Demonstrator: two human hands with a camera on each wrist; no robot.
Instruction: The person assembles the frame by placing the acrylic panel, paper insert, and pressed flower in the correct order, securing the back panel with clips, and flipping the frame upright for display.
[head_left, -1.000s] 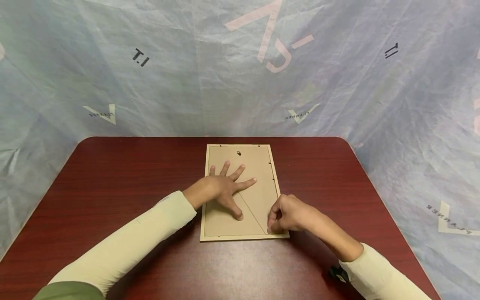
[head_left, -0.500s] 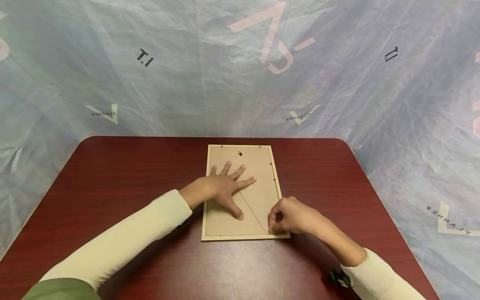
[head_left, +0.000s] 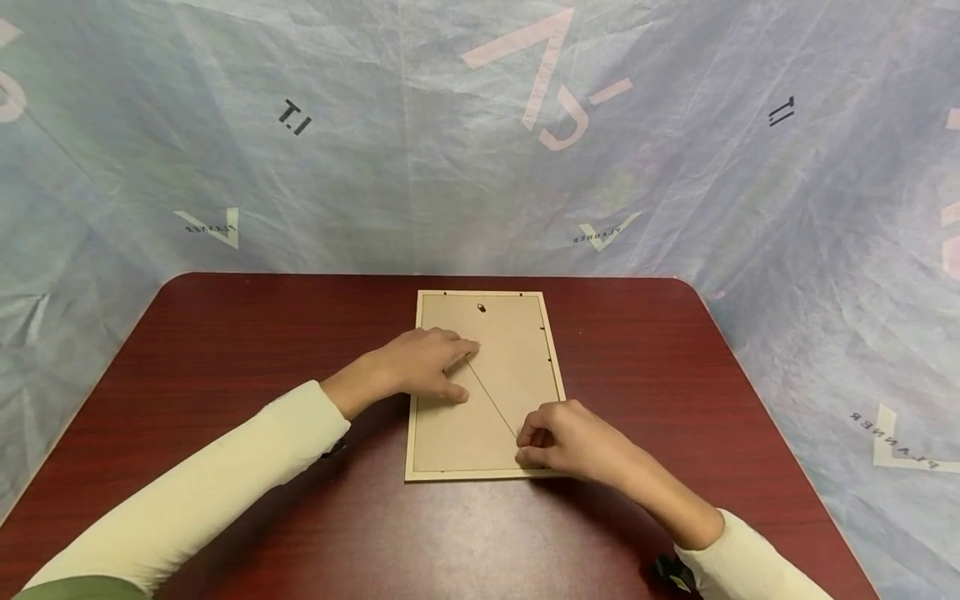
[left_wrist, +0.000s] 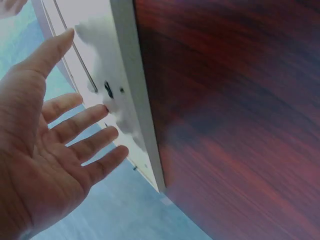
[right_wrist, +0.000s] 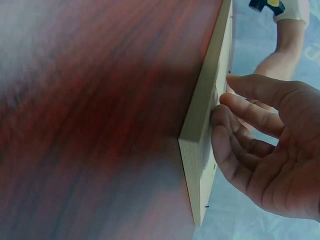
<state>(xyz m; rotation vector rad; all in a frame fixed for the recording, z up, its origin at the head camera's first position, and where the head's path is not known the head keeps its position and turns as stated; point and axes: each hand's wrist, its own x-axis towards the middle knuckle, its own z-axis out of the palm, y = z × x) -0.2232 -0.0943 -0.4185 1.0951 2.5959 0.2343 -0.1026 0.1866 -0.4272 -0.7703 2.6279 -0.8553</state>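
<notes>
A pale wooden picture frame (head_left: 501,375) lies face down on the table, its beige backing board upward. A thin diagonal line (head_left: 491,398) crosses that board; in the left wrist view the line (left_wrist: 85,70) ends beside a small black fitting (left_wrist: 108,90). My left hand (head_left: 420,362) hovers over the frame's left side, thumb and fingers spread. Close to the lower right corner, my right hand (head_left: 558,437) has its fingers curled over the line's lower stretch. In the right wrist view, its thumb and index fingertips sit near the board; I cannot tell whether they pinch anything.
The dark red table (head_left: 285,333) extends around the frame. A small metal hanger (head_left: 482,307) sits near the frame's far edge, and dark tabs (head_left: 549,360) line the rim. A grey printed sheet (head_left: 375,167) hangs behind the table.
My left hand, spread flat on the board before, has drawn back to the left, uncovering more of the line. My right hand has shifted slightly left, away from the corner. The frame stays put.
</notes>
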